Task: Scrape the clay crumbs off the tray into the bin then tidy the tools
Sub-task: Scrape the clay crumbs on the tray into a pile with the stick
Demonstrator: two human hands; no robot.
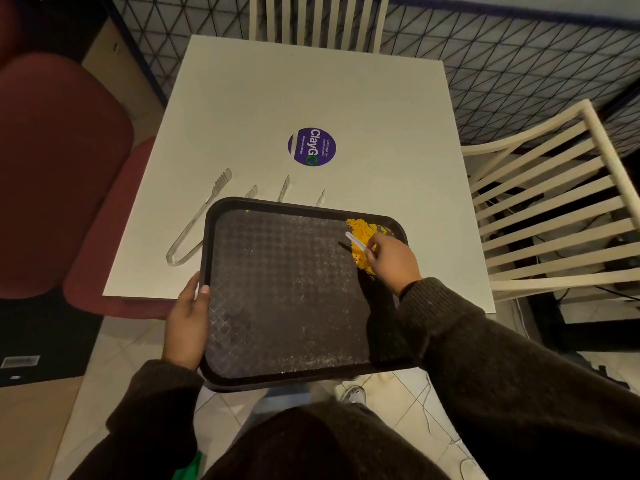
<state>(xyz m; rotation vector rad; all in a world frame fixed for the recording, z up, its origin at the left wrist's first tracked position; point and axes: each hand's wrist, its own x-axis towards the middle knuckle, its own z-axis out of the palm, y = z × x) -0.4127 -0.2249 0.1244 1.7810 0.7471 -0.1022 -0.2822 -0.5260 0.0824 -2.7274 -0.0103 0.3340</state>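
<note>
So we've got the dark tray (277, 299) and basically all the yellow clay crumbs (360, 237) are bunched in one corner of it, right under our right hand (393, 263); the rest of the tray floor only has a faint dusty speckle. The right hand is pinched tight on a small clear scraper (358, 242), whose tip pokes out past the fingers and sits on the pile. Our left hand (185, 327) is wrapped round the opposite rim, thumb on top, gripping the tray. The near half of the tray hangs off the white table (311, 91) edge over the tiled floor. Beyond the right hand's side of the tray, four clear tools lie in a row: big tongs (197, 220) furthest from it, then three small ones (284, 188) partly tucked behind the rim. Past those, open tabletop with a purple sticker (311, 147). A slatted chair (554, 202) stands close beside the right hand.
</note>
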